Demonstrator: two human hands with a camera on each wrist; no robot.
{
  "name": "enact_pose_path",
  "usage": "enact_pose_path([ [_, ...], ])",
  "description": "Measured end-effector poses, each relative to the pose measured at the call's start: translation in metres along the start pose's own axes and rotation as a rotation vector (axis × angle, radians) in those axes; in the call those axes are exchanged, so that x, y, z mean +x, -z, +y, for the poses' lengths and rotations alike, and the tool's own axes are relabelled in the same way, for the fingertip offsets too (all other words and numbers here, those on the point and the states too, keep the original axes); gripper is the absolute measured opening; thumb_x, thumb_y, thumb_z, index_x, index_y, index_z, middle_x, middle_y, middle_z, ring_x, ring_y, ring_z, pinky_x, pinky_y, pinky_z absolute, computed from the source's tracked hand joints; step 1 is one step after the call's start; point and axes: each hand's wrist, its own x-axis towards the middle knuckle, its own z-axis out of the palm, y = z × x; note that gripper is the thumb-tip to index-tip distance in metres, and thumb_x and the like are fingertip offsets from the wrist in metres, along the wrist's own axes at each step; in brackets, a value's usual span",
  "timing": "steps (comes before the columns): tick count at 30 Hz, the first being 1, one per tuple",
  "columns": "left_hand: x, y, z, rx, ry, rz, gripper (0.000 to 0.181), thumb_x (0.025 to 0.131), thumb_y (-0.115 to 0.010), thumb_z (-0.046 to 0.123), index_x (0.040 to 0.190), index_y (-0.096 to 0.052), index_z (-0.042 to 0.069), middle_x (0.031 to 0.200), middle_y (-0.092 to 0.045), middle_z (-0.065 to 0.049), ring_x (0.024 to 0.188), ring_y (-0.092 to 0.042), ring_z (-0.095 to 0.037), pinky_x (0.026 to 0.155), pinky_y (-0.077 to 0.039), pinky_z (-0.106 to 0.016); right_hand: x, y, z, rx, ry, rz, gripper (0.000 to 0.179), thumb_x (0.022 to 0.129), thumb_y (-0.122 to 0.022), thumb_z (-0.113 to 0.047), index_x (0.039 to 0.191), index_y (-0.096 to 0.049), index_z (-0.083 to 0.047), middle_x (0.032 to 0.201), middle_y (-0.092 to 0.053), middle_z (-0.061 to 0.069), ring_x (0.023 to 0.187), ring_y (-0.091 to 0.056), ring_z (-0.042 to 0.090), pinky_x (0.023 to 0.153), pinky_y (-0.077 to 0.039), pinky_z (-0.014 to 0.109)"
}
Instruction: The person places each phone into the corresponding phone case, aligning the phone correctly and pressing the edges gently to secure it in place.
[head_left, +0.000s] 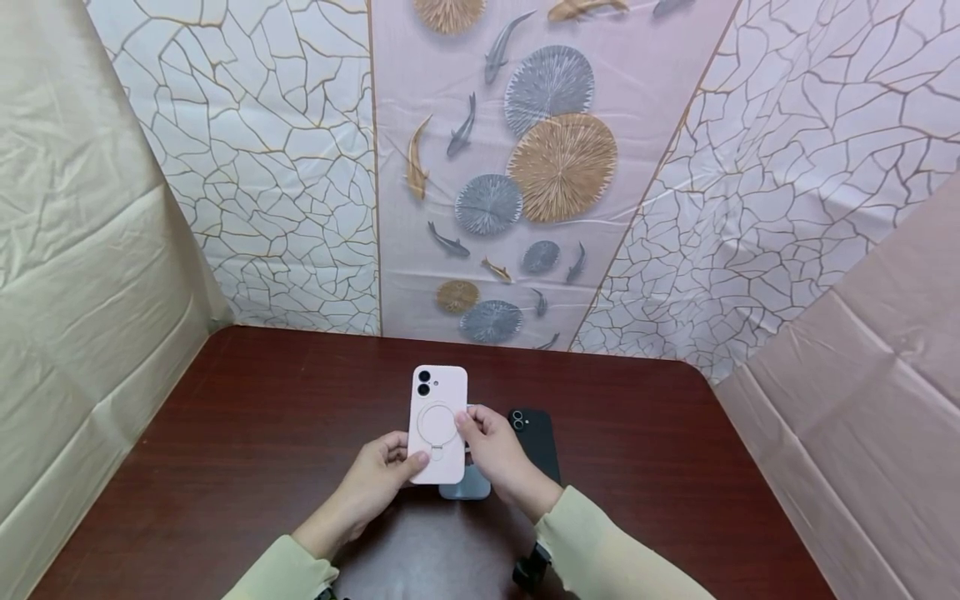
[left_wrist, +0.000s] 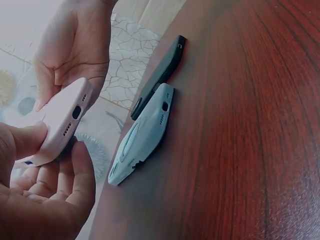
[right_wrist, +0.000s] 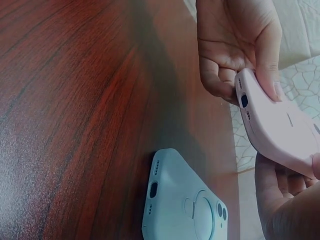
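Observation:
A pink phone case [head_left: 437, 392] is held up over the table between both hands, its back facing the head camera. Two camera lenses and a round ring with a small tab show on that back. My left hand [head_left: 371, 477] grips the lower left edge, thumb on the back and fingers behind. At the right edge my right hand [head_left: 498, 450] pinches it, the thumb near the ring. The port opening shows on the bottom edge of the pink case [left_wrist: 62, 125] in the left wrist view. Its other face is hidden.
A light blue phone case [right_wrist: 172, 200], also with a ring, lies on the dark red wooden table [head_left: 300, 400], under the pink one in the head view. Beside it, on the right, is a black phone [head_left: 540, 446]. Patterned cloth walls [head_left: 300, 167] enclose the table's far edge and sides.

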Motion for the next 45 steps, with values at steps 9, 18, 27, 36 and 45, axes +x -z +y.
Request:
enact_pose_path([
  [9, 0.000, 0.002, -0.002, 0.034, -0.024, 0.062, 0.016, 0.087, -0.072, 0.011, 0.099, -0.065, 0.002, 0.080, -0.064, -0.006, 0.066, -0.056, -0.015, 0.060, -0.048, -0.027, 0.002, 0.000, 0.001, 0.022, -0.012, -0.029, 0.032, 0.103, -0.048, -0.030, 0.116, -0.060, -0.004, 0.097, -0.067, 0.008, 0.083, -0.065, 0.019, 0.071, -0.054, 0.035],
  [18, 0.002, 0.007, 0.000, -0.043, -0.028, 0.086, 0.017, 0.089, -0.069, 0.008, 0.104, -0.065, -0.001, 0.085, -0.067, -0.010, 0.073, -0.063, -0.018, 0.064, -0.053, -0.029, -0.001, 0.001, -0.001, 0.074, 0.021, -0.173, 0.030, 0.103, -0.049, -0.019, 0.127, -0.051, -0.001, 0.109, -0.065, 0.011, 0.098, -0.064, 0.021, 0.084, -0.053, 0.041],
  [27, 0.005, 0.011, 0.002, -0.109, -0.013, 0.093, 0.016, 0.092, -0.063, 0.004, 0.107, -0.064, -0.002, 0.088, -0.066, -0.011, 0.078, -0.063, -0.019, 0.068, -0.053, -0.030, -0.005, -0.002, 0.000, 0.042, 0.051, -0.285, 0.038, 0.102, -0.050, -0.013, 0.137, -0.041, -0.001, 0.122, -0.062, 0.012, 0.107, -0.062, 0.021, 0.088, -0.051, 0.034],
  [36, 0.003, 0.012, 0.004, -0.112, 0.007, 0.089, 0.017, 0.093, -0.063, 0.005, 0.108, -0.062, -0.004, 0.088, -0.065, -0.011, 0.076, -0.061, -0.018, 0.066, -0.052, -0.029, -0.004, -0.002, 0.006, -0.032, 0.092, -0.285, 0.042, 0.099, -0.055, -0.009, 0.138, -0.040, -0.005, 0.120, -0.066, 0.008, 0.100, -0.066, 0.020, 0.080, -0.054, 0.032],
  [45, 0.002, 0.012, 0.005, -0.128, 0.016, 0.063, 0.022, 0.094, -0.062, 0.007, 0.112, -0.059, -0.005, 0.092, -0.066, -0.010, 0.079, -0.062, -0.017, 0.069, -0.053, -0.031, -0.005, -0.002, 0.005, 0.056, 0.025, -0.287, 0.039, 0.096, -0.060, -0.010, 0.132, -0.046, -0.003, 0.112, -0.068, 0.012, 0.099, -0.066, 0.022, 0.081, -0.054, 0.034],
])
